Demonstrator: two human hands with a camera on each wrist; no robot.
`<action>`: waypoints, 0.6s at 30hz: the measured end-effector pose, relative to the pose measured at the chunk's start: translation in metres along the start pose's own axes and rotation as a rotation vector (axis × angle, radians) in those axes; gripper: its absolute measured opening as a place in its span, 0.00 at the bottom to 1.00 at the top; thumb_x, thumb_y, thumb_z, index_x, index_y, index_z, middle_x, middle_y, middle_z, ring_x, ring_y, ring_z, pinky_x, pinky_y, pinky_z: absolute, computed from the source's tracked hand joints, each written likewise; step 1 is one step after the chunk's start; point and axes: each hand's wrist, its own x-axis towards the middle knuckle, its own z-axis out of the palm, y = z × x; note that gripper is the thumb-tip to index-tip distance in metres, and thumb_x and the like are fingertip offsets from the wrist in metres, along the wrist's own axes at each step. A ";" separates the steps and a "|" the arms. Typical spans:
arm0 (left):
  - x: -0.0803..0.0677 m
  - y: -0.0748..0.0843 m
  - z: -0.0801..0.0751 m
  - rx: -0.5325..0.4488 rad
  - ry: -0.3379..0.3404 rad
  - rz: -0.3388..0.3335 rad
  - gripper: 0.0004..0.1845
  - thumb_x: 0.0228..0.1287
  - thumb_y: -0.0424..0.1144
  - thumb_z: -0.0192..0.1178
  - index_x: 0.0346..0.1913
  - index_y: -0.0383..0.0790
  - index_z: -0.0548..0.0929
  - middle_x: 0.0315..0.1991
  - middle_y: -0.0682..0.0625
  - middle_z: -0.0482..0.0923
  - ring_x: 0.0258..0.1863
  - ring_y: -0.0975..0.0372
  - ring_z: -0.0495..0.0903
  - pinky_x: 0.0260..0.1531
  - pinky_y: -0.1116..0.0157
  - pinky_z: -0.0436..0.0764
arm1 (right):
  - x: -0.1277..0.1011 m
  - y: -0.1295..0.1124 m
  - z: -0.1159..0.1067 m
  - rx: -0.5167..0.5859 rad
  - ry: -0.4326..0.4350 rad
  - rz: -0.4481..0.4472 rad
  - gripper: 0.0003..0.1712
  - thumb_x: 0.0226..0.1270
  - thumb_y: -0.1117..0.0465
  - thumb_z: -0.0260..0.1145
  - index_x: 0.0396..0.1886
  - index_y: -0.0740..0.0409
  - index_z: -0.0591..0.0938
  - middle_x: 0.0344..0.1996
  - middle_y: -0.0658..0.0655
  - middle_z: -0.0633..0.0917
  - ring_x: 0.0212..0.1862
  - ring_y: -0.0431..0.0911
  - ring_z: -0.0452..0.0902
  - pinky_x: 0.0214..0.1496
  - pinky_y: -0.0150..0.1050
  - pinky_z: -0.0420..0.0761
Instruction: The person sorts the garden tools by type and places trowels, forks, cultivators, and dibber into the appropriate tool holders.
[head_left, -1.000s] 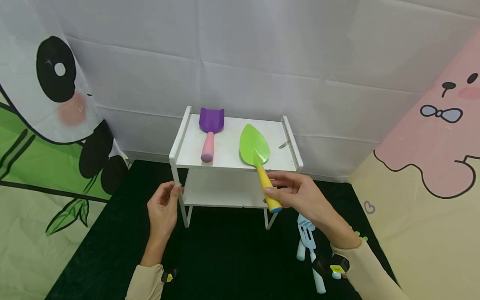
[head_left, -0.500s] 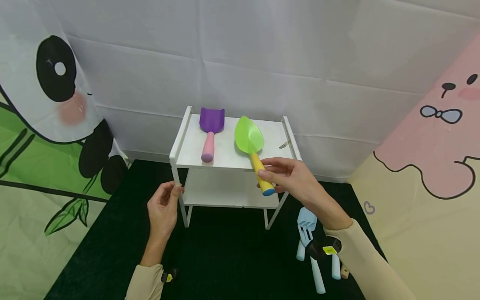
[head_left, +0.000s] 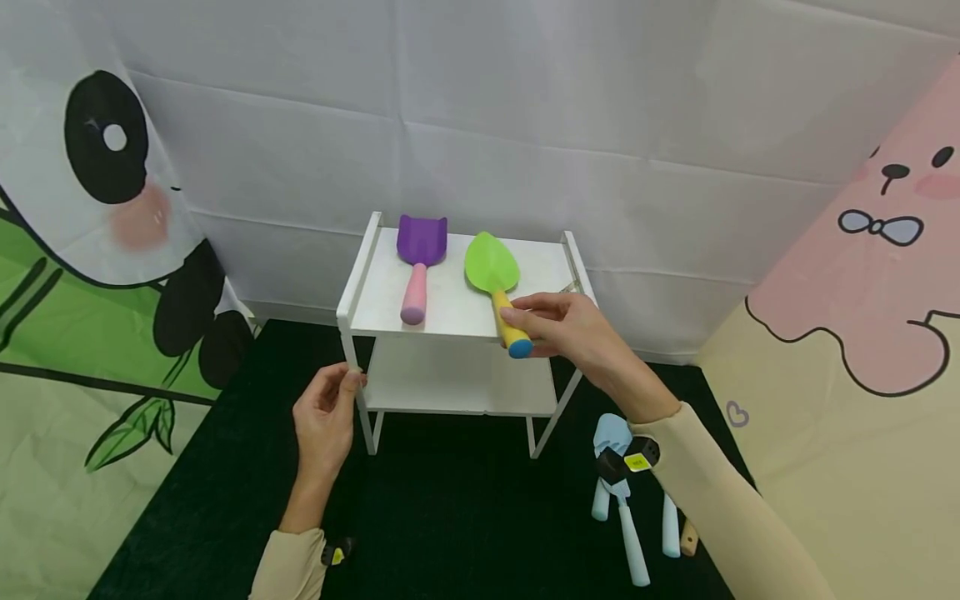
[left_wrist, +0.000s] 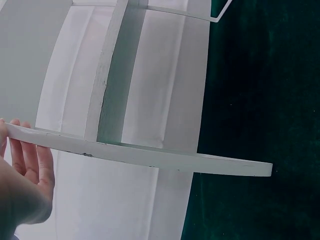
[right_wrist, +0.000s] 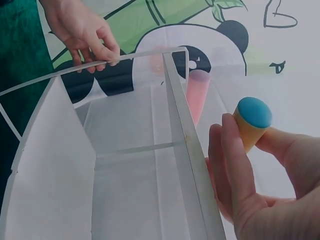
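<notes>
1. The right hand (head_left: 577,333) pinches the yellow handle of the green trowel (head_left: 497,283), thumb and fingers curled round it near its blue end cap; in the right wrist view the cap (right_wrist: 254,113) shows just above the fingertips (right_wrist: 227,150)
2. The trowel's green blade lies flat on the top board of the white shelf (head_left: 375,292), at about the centre, with the handle pointing to 5 o'clock and its end jutting past the front edge
3. The purple scoop (head_left: 420,262) with a pink handle lies on the same board at 9 o'clock from the trowel, near it but apart, its handle pointing to 6 o'clock
4. The left hand (head_left: 324,421) grips the front left leg of the shelf below the top corner, fingers curled round the post; the left wrist view shows fingers (left_wrist: 30,160) lying against the white frame
5. The shelf stands on a dark green mat (head_left: 450,517), its back against a white cloth wall
6. On the mat at 5 o'clock from the shelf, partly hidden behind the right sleeve (head_left: 720,508), lie pale blue tools (head_left: 618,483), among them a fork; how many there are I cannot tell
7. A panda picture (head_left: 112,208) hangs at 9 o'clock, a pink cartoon animal (head_left: 885,275) at 3 o'clock
</notes>
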 end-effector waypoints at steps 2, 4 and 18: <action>0.000 0.000 0.000 0.001 -0.001 0.002 0.10 0.78 0.34 0.57 0.49 0.28 0.82 0.41 0.49 0.84 0.43 0.65 0.84 0.52 0.74 0.80 | 0.004 -0.001 0.000 0.028 0.007 0.014 0.28 0.73 0.48 0.68 0.62 0.61 0.81 0.52 0.62 0.84 0.48 0.52 0.85 0.53 0.42 0.86; 0.000 -0.001 0.000 0.003 -0.001 0.004 0.10 0.78 0.34 0.57 0.49 0.27 0.82 0.41 0.48 0.84 0.43 0.64 0.84 0.52 0.74 0.80 | 0.008 -0.003 0.000 0.047 0.018 0.027 0.27 0.73 0.48 0.69 0.62 0.62 0.81 0.52 0.63 0.83 0.47 0.52 0.86 0.52 0.41 0.86; 0.000 -0.003 0.000 0.008 0.003 0.007 0.11 0.78 0.34 0.57 0.49 0.27 0.82 0.40 0.52 0.84 0.43 0.65 0.84 0.52 0.74 0.80 | 0.025 -0.010 0.002 0.001 0.096 0.019 0.29 0.67 0.44 0.73 0.59 0.58 0.84 0.57 0.57 0.81 0.54 0.51 0.79 0.53 0.41 0.86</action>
